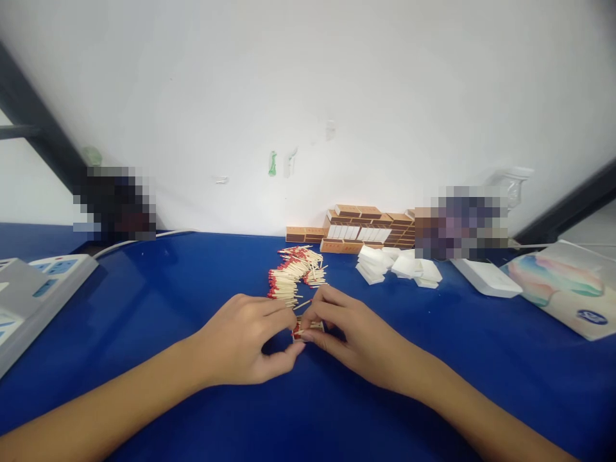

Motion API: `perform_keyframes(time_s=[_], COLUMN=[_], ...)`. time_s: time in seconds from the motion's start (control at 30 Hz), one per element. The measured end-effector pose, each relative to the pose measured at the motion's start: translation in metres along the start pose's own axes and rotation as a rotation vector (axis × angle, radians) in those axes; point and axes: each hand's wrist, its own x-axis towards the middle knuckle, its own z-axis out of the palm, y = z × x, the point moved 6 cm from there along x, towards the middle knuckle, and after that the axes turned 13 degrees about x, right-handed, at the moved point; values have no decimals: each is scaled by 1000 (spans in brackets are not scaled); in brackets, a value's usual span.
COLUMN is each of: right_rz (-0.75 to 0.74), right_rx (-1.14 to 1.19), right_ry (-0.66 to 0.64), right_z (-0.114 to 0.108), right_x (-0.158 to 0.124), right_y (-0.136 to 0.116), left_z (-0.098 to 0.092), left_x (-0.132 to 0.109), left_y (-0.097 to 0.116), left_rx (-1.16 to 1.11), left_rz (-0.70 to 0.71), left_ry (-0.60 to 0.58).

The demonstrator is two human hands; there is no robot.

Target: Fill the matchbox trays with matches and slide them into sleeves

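A small matchbox tray [315, 325] with red-tipped matches in it lies on the blue table between my hands, partly covered by my fingers. My left hand [245, 337] grips the tray's left end, thumb at the near side and fingers at the far side. My right hand [353, 327] is over the tray's right part, thumb and fingertip pinched on a match [300, 332]. Just beyond the fingers spreads a curved heap of loose matches [287, 282], most of their red heads toward the left.
Stacked matchboxes [356, 245] stand along the wall. White empty trays [374, 263] lie in front of them, with a white block [487, 277] and a tissue pack [561, 285] farther right. A grey device with blue keys [43, 301] sits at left on the blue table [158, 289].
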Motion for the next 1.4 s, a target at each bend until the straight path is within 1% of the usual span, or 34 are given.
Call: perform_keyframes(time_s=[0.07, 0.13, 0.27, 0.5, 0.63, 0.77, 0.9, 1.17, 1.4], right_rz=[7, 25, 65, 57, 51, 47, 49, 34, 57], right_rx=[-42, -82, -83, -91, -146, -186, -189, -193, -173], right_ry=[-1, -19, -37, -6, 22, 13, 22, 33, -1], right_z=[-2, -4, -6, -7, -10, -9, -9, -10, -7], right_x=[-1, -2, -3, -1, 0, 0, 0, -2, -1], right_y=[0, 1, 2, 4, 6, 8, 10, 8, 9], left_z=[3, 7, 14, 22, 23, 24, 25, 23, 22], left_x=[0, -1, -2, -2, -2, -3, -4, -3, -4], left_y=[-4, -7, -8, -7, -6, -7, -8, -8, -8], left_rx=[26, 57, 95, 65, 46, 40, 38, 71, 61], left_rz=[-85, -136, -157, -161, -140, -144, -156, -156, -162], left_ry=[-49, -104, -139, -221, -214, -196, -213, -192, -187])
